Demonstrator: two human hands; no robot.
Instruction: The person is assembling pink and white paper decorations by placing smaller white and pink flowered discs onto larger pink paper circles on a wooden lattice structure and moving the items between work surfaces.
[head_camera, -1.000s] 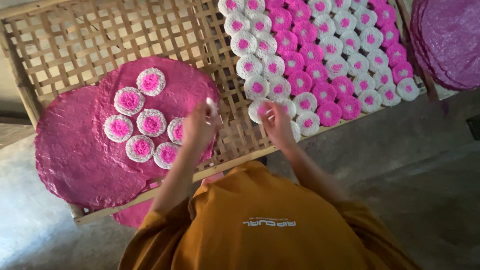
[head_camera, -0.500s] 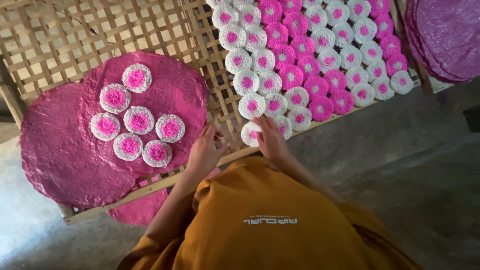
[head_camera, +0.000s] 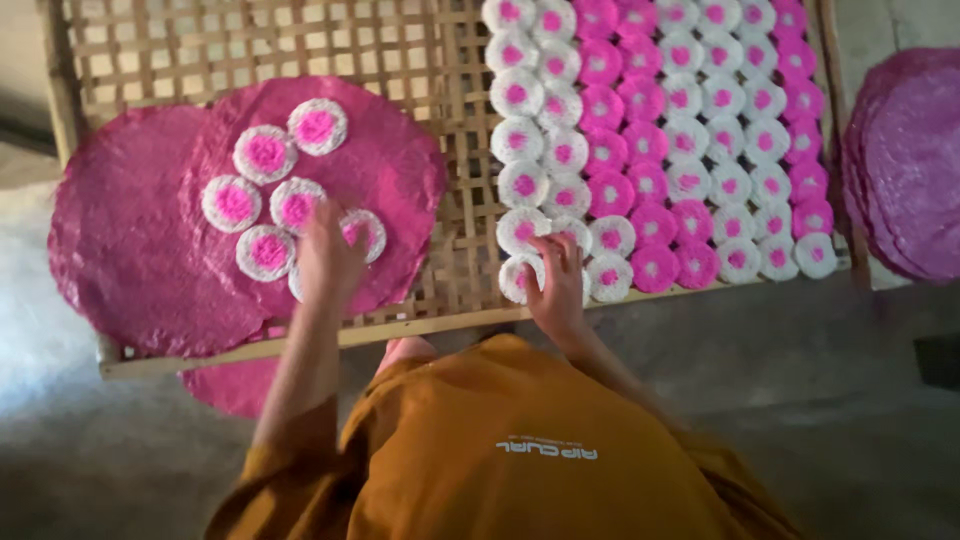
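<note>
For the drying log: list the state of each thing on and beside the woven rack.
Woven bamboo rack: lying flat, partly covered.
Large pink round sheets: spread flat on the rack, overlapping.
Small white discs with pink centres: lying flat on the sheets.
Rows of small discs: packed close together.
Pink sheet stack: piled beside the rack.
Left hand: on the discs.
Right hand: at the rows' corner.

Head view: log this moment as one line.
left hand: on small discs atop large pink sheet | right hand: on white-pink disc, near edge of grid | surface: bamboo tray
</note>
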